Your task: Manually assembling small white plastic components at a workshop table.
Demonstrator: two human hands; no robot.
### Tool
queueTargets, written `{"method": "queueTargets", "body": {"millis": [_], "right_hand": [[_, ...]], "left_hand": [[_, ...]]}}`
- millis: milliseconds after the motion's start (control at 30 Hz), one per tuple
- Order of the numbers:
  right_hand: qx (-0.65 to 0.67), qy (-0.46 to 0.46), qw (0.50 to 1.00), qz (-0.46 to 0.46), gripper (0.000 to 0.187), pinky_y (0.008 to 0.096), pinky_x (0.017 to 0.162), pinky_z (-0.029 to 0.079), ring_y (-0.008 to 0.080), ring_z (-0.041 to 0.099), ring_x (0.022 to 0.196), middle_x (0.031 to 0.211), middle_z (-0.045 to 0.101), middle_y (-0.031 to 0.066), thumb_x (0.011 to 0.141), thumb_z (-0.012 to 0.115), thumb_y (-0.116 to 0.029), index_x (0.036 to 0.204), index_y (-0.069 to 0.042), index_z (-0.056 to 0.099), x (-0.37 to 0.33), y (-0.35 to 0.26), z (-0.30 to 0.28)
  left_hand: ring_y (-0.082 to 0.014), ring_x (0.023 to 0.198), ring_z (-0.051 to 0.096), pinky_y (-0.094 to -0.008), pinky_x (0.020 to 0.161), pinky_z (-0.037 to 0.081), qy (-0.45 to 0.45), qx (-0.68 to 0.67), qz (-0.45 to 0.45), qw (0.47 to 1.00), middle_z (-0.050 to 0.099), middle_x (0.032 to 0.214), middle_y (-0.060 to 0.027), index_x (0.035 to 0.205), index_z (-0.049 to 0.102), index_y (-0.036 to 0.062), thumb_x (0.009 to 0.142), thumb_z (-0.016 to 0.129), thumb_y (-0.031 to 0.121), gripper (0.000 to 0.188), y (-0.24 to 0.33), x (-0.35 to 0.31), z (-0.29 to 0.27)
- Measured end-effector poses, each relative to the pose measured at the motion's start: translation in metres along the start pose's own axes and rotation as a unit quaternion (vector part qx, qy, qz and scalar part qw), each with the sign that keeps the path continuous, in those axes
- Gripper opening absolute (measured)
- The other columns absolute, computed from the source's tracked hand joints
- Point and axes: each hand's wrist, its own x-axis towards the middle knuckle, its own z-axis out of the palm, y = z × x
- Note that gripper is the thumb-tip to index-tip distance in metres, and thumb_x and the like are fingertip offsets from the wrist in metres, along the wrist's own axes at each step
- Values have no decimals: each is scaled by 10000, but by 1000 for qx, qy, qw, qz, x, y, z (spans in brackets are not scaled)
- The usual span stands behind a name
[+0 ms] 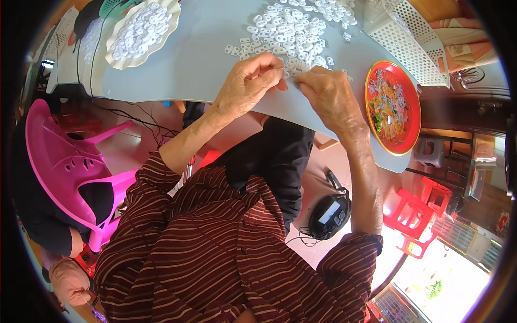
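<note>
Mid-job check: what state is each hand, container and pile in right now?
Left hand: fingers curled, fingertips pinched; anything held is unclear.
Right hand: fingers curled, fingertips pinched; contents unclear.
White pieces: loose, heaped on the table.
Scalloped dish: heaped with similar white pieces.
Red tray: holding scattered silvery bits.
Perforated basket: contents unclear.

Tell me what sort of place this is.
Probably a home workspace, judging by the pink plastic chair, red patterned tray and small white pieces heaped on the grey table.

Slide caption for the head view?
Left hand and right hand close together by scattered white pieces on a grey table.
</note>
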Motion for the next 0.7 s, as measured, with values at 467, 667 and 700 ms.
{"method": "queueTargets", "body": {"millis": [467, 667, 700], "right_hand": [[-133, -52, 988, -51, 49, 432, 644, 504, 347, 620, 706, 758, 597, 184, 760, 549, 9, 743, -3, 594, 3, -13, -1], [-49, 44, 998, -17, 8, 388, 602, 509, 325, 626, 664, 711, 593, 204, 719, 577, 14, 726, 17, 574, 8, -2, 16], [-50, 44, 998, -18, 8, 388, 602, 509, 325, 626, 664, 711, 593, 204, 719, 577, 14, 726, 17, 574, 6, -2, 16]], "left_hand": [[-101, 751, 571, -241, 700, 443, -2, 11, -16, 1000, 619, 789, -32, 935, 578, -2, 919, 538, 195, 202, -3, -1, 0], [-99, 749, 575, -235, 700, 441, -23, 40, 25, 999, 604, 802, -28, 925, 566, 3, 926, 531, 207, 207, -6, 0, -4], [-99, 749, 575, -235, 700, 441, -22, 40, 26, 999, 604, 802, -28, 925, 566, 3, 926, 531, 207, 207, -5, -1, -3]]}}
